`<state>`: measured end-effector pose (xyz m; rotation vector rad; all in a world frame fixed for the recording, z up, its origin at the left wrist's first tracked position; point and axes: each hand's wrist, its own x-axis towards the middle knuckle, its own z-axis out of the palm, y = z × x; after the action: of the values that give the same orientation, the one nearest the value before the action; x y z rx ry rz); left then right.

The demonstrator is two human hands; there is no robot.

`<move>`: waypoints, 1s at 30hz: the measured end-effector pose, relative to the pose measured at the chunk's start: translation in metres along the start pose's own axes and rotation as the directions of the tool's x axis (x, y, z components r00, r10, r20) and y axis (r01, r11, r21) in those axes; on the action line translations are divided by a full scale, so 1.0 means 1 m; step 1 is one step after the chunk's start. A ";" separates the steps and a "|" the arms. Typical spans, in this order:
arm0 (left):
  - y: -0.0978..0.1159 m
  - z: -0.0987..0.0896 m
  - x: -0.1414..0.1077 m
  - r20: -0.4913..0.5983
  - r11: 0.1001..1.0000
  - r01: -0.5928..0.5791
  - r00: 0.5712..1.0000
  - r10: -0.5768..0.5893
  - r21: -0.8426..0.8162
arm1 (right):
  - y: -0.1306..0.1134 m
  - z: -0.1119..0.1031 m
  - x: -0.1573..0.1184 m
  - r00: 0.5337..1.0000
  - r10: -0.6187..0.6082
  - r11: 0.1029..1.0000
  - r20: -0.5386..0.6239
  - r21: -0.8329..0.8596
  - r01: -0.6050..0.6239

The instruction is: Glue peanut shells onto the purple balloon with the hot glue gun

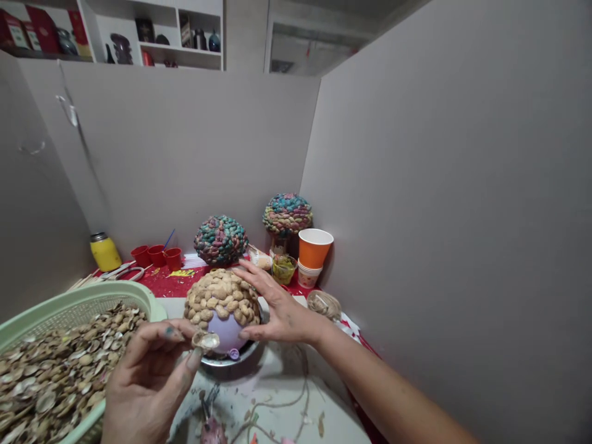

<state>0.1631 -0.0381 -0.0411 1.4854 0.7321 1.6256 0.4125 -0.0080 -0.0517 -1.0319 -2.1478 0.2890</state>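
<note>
My left hand [150,376] pinches half a peanut shell [206,341] between thumb and fingers, its pale hollow inside facing up. Just beyond it, a purple balloon [226,332] sits in a round metal bowl [231,361]. Overlapping peanut shells [221,294] cover the balloon's upper part, while its lower front is bare down to the tied knot. My right hand [276,311] spans the balloon's right side, fingers on the shells at the top and thumb low on the bare surface. A green basket [155,305] of loose peanut shells [69,361] stands at the left.
Two painted shell-covered domes [222,239] stand at the back. Red cups [156,254], a yellow jar [105,251], an orange paper cup [315,248] and a twine ball [324,304] surround the work. A pink tool [213,430] and cord lie in front. Grey partitions [439,185] enclose the table.
</note>
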 end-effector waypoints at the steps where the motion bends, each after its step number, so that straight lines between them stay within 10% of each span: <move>1: 0.000 0.000 0.001 -0.013 1.000 -0.004 1.000 0.004 0.002 | 0.006 0.003 0.003 1.000 -0.001 1.000 0.025 0.008 0.001; 22: -0.014 0.001 0.005 0.069 0.974 0.227 0.971 -0.228 0.017 | 0.011 0.033 0.009 0.990 0.108 0.993 -0.086 0.056 -0.103; 30: -0.026 -0.006 0.008 0.215 0.888 -0.224 0.966 0.146 0.401 | 0.013 0.031 0.004 0.991 0.091 0.995 -0.097 0.054 -0.086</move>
<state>0.1617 -0.0174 -0.0595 2.0411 0.9016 1.5025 0.3963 0.0069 -0.0777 -1.0923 -2.0001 0.3243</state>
